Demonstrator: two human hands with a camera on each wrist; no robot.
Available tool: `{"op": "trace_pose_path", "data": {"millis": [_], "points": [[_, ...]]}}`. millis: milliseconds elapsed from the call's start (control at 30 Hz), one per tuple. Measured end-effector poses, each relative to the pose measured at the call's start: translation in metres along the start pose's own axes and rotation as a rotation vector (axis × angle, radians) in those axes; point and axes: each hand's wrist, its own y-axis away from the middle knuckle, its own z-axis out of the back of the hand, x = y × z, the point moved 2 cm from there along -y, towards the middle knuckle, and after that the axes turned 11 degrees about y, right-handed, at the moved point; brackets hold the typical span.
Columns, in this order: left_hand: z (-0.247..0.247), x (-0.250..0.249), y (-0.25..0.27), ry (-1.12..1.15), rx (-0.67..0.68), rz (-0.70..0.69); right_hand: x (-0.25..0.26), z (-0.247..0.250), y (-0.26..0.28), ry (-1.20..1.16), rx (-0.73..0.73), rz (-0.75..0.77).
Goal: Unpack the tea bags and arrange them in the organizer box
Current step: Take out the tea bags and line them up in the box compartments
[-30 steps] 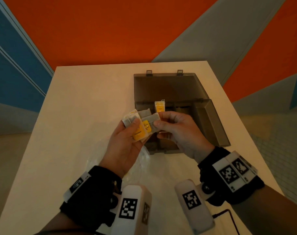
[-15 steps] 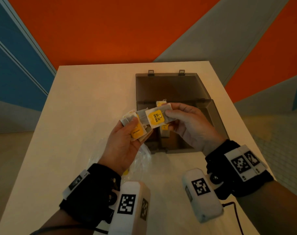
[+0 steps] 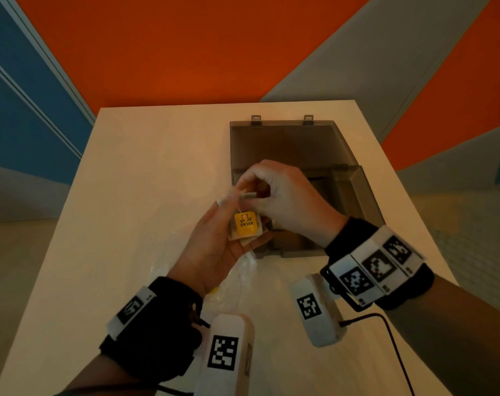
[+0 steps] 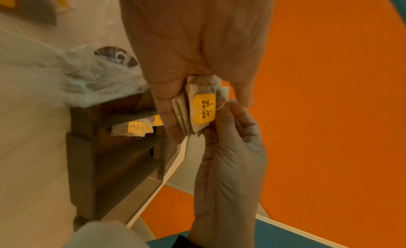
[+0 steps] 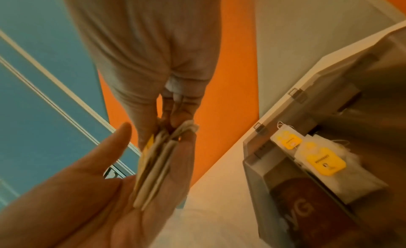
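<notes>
My left hand (image 3: 231, 225) grips a small stack of tea bags (image 3: 244, 228), its front yellow tag reading RELAX. In the left wrist view the thumb (image 4: 163, 90) clamps the stack (image 4: 198, 112). My right hand (image 3: 253, 193) comes from the right and pinches the far edge of a tea bag (image 3: 247, 194) at the top of that stack; the right wrist view shows its fingertips (image 5: 175, 123) on the bags (image 5: 153, 166). Behind the hands the grey organizer box (image 3: 354, 192) lies with its lid open. Two tea bags (image 5: 325, 163) lie in one compartment.
Crumpled clear plastic wrapping (image 3: 240, 270) lies on the white table (image 3: 146, 195) below my hands, touching the box's near left corner (image 4: 87, 74). The open lid (image 3: 285, 144) lies flat towards the table's far edge. A black cable (image 3: 385, 327) runs along the near right.
My right hand, which held a single bag tag-up beside the box, has moved left onto the top of the stack. The RELAX tag now lies on the stack in my left hand.
</notes>
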Motion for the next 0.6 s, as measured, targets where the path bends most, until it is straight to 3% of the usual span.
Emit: {"op": "trace_pose_path", "data": {"millis": [167, 233, 300, 367, 433, 600], "points": [[0.006, 0.000, -0.001, 0.028, -0.034, -0.058, -0.017, 0.003, 0.005, -0.498, -0.120, -0.243], [0.007, -0.001, -0.003, 0.027, -0.046, -0.056, -0.027, 0.004, 0.007, -0.570, -0.196, -0.353], [0.006, -0.001, -0.004, 0.027, -0.031, -0.046, -0.035, 0.000, 0.009, -0.578, -0.123, -0.452], [0.005, 0.000, -0.005, 0.019, -0.012, -0.029, -0.037, -0.005, 0.012, -0.649, 0.090, -0.508], [0.003, 0.000, -0.004, 0.004, -0.001, -0.014, -0.035, -0.008, 0.016, -0.720, 0.204, -0.512], [0.005, 0.003, -0.005, 0.029, -0.039, -0.022, -0.045, -0.001, 0.017, -0.692, 0.071, -0.564]]}}
